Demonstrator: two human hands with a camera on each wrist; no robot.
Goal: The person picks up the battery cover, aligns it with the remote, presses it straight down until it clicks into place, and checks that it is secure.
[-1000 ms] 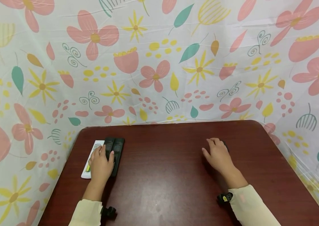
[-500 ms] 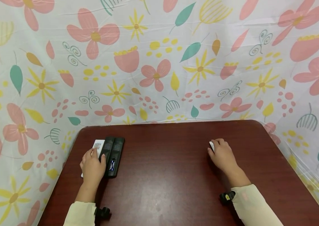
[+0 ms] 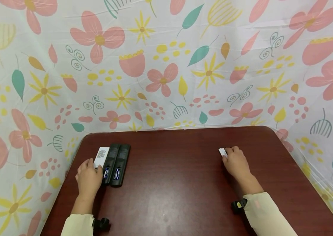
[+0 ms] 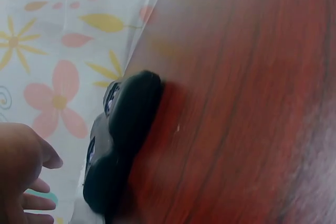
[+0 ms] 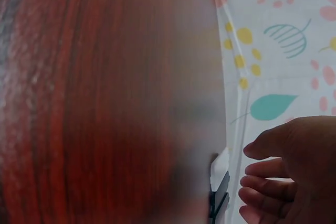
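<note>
My left hand (image 3: 89, 178) is over the lower half of a white remote control (image 3: 101, 156), hiding that part; its fingers look loose in the left wrist view. Beside the white one lie two black remote controls (image 3: 121, 165), backs up, with blue batteries (image 3: 117, 173) showing in their uncovered compartments. My right hand (image 3: 237, 165) hovers beside a small white piece (image 3: 223, 152), which looks like a battery cover. In the right wrist view, dark flat pieces (image 5: 219, 198) lie by that white piece, and my relaxed fingers stand apart from them.
All of this lies on a dark reddish-brown table (image 3: 166, 183) with rounded far corners. A floral-print white cloth (image 3: 163, 65) hangs behind the table and along its sides. Each wrist carries a black camera (image 3: 101, 224) on a strap.
My left hand has shifted left and nearer, off the black remote controls, baring their batteries and the white one's upper end. My right hand has moved slightly right, uncovering the small white piece.
</note>
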